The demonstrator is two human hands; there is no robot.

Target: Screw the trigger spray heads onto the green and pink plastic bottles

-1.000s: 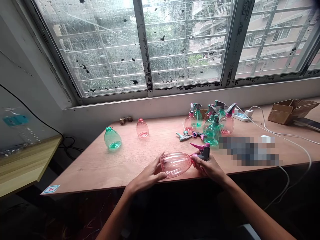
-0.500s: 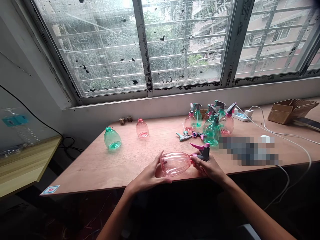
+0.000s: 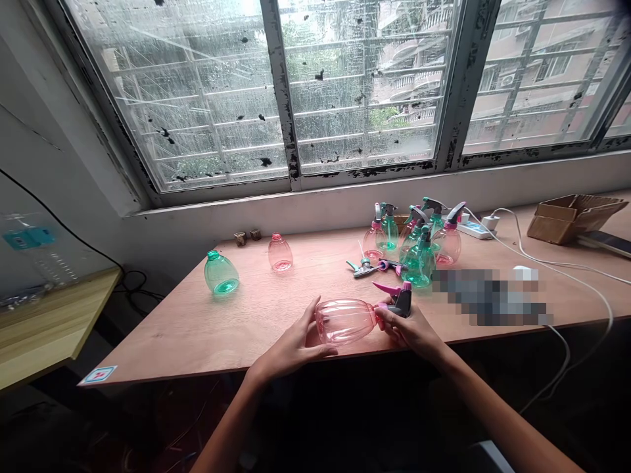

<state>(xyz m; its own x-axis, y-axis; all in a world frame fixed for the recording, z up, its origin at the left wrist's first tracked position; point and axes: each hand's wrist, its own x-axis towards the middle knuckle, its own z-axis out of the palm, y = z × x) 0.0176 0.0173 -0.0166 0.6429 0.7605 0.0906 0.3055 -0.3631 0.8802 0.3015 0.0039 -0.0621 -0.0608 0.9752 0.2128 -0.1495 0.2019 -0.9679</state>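
Note:
A clear pink spray bottle (image 3: pixel 346 322) lies sideways between my hands at the table's front edge. My left hand (image 3: pixel 300 338) is wrapped round its base end, thumb below and fingers behind. At the neck, my right hand (image 3: pixel 407 328) grips the collar of the spray head (image 3: pixel 401 301), which is black with a pink trigger and nozzle. Fingers partly hide the joint between head and bottle. Beyond, two loose spray heads (image 3: pixel 365 268) lie on the wood. Farther left stand a headless green bottle (image 3: pixel 221 274) and a headless pink bottle (image 3: pixel 280 253).
Several green and pink bottles with spray heads (image 3: pixel 419 263) stand grouped at the back right. Beside them are a power strip (image 3: pixel 476 227) with white cables, and a cardboard box (image 3: pixel 566 220). A blurred patch covers part of the table (image 3: pixel 172 328). A window rises behind.
The bottle has turned slightly about its long axis, and the spray head has shifted a little to the left. Both hands keep their hold.

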